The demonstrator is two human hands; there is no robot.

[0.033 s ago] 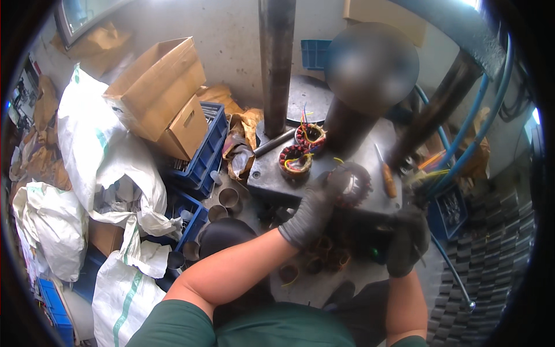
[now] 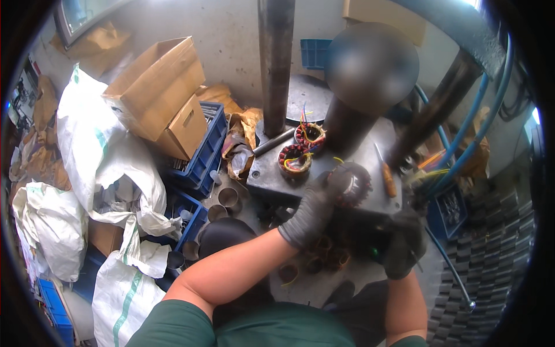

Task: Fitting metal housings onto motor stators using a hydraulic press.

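Observation:
My left hand (image 2: 312,211), in a dark grey glove, is closed on the near side of a motor stator (image 2: 357,184), a dark ring with a toothed edge. The stator is held at the front of a metal press table (image 2: 263,173). Two more stators with red windings and loose coloured wires stand on the table, a nearer one (image 2: 287,168) and a farther one (image 2: 304,139). To the right, just off the table's front edge, my gloved right hand (image 2: 404,246) is closed round a thin metal rod (image 2: 417,263); its upper part is hidden or blurred.
A wooden-handled screwdriver (image 2: 388,176) lies on the table's right side. Behind rises a thick dark cylinder (image 2: 347,124), between steel columns. Left stand blue crates (image 2: 214,139), cardboard boxes (image 2: 153,95) and white sacks (image 2: 107,139). Metal rings (image 2: 229,198) sit on the floor; blue hoses (image 2: 465,130) hang right.
My right hand has shifted very slightly to the left and down. My left hand and the stator in it look unmoved.

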